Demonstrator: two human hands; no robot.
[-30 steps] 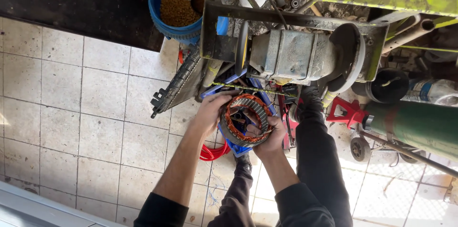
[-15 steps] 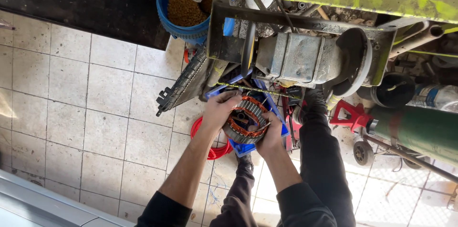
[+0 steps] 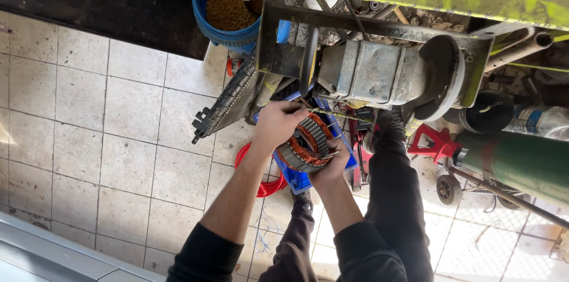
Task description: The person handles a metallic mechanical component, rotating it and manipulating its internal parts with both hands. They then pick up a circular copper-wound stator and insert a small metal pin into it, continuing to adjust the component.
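- Left hand [image 3: 277, 123] curls over the top edge of the stator [image 3: 307, 143], fingers clamped on it.
- Right hand [image 3: 329, 166] cups the stator from below, apparently gripping its rim.
- Stator sits tilted between both hands, above the blue crate [image 3: 296, 180].

- Your left hand [image 3: 278, 123] covers the upper left rim of the stator ring [image 3: 307, 148]; your right hand [image 3: 329, 166] hides its lower right edge.
- The blue crate [image 3: 296, 180] beneath the ring shows you only a corner.
- The green cylinder [image 3: 521, 163] runs off the right edge.
- The red hose [image 3: 264, 186] passes behind your left forearm.
- The blue bucket [image 3: 228, 3] is cut by the top edge.
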